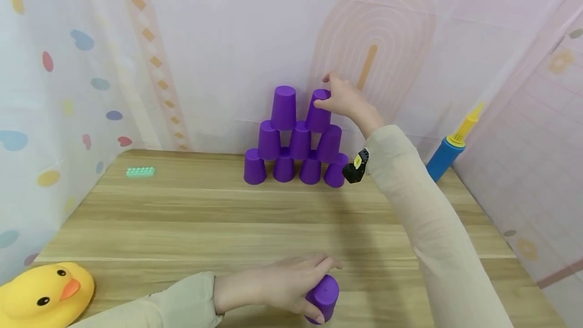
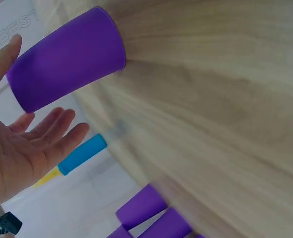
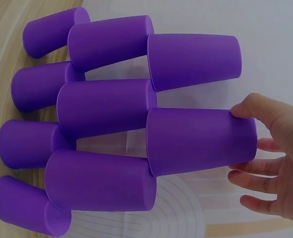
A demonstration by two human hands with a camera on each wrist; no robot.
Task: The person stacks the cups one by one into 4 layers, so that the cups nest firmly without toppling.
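Observation:
Purple cups stand upside down in a pyramid (image 1: pixel 296 146) at the far middle of the wooden table (image 1: pixel 182 227). My right hand (image 1: pixel 325 96) reaches to the right cup of the top pair (image 1: pixel 318 115). Thumb and fingertips hold that cup's closed end (image 3: pixel 201 141), with my right hand (image 3: pixel 235 144) around it. The left top cup (image 1: pixel 284 108) stands free. Near the front edge a single purple cup (image 1: pixel 324 295) stands upside down. My left hand (image 1: pixel 328 290) arches over it. In the left wrist view that cup (image 2: pixel 69 57) lies between the thumb and straight, spread fingers (image 2: pixel 57 126).
A yellow rubber duck (image 1: pixel 43 295) sits at the near left corner. A small green brick (image 1: pixel 140 171) lies at the far left. A blue and yellow pump (image 1: pixel 448 151) leans at the far right. Pastel fabric walls close in behind and on both sides.

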